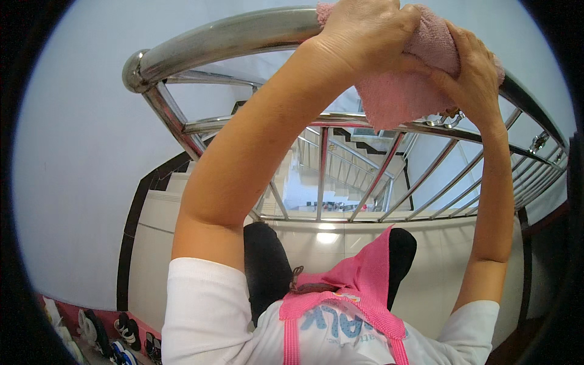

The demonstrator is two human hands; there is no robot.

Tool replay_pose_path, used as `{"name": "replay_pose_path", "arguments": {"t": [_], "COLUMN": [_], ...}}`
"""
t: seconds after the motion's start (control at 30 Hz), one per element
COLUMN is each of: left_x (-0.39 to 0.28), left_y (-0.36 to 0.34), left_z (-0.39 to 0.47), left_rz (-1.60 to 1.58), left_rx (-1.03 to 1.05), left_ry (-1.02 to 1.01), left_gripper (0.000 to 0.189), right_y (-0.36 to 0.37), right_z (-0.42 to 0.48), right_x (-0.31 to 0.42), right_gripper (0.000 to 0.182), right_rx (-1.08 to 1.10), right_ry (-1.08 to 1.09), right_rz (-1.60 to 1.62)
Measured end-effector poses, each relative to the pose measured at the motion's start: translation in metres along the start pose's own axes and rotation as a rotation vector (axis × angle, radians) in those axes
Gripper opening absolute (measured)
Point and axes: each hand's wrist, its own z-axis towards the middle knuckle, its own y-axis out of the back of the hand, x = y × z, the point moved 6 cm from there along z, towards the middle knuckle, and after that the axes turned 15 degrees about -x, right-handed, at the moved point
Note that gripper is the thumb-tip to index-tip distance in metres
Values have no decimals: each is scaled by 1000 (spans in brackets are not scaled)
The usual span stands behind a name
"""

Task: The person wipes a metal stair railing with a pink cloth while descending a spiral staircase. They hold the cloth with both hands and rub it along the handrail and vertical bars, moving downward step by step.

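A pink terry cloth point(406, 98) is draped over the thick stainless steel handrail point(232, 29) of a stair railing. My left hand point(369, 32) presses the cloth onto the top of the rail, its fingers partly cut off by the upper edge of the view. Close to its right, my right hand point(474, 68) grips the cloth around the rail, thumb on the near side. One corner of the cloth hangs below the handrail, in front of the lower crossbar point(342, 119). The stretch of rail under the cloth is hidden.
Upright metal bars point(321, 173) run down to the tiled floor point(315, 237). Beyond them a staircase point(356, 150) drops to a lower level. Several shoes point(127, 331) stand at the lower left. A round end cap point(134, 70) finishes the handrail near the white wall point(73, 159).
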Motion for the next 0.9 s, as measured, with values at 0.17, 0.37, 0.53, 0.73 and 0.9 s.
{"name": "replay_pose_path", "arguments": {"t": [0.17, 0.37, 0.53, 0.73, 0.9], "left_x": [-1, -12, -12, -22, -11], "left_y": [-5, 18, 14, -16, -48], "left_z": [-16, -41, -85, -152, -193], "left_rz": [110, 87, 183, 88, 42], "left_rx": [-316, -693, -742, -424, -304], "left_ry": [-95, -269, -372, -33, 97], "left_gripper": [36, 40, 51, 51, 42], "right_y": [-4, 4, 11, -9, -47], "right_z": [-7, -10, -31, -76, -102], "right_x": [4, 27, 70, 115, 136], "right_gripper": [73, 65, 60, 55, 53], "right_rx": [-59, -222, -349, -70, 119], "right_ry": [-51, 17, 27, -65, -129], "right_rz": [102, 272, 309, 346, 325]}}
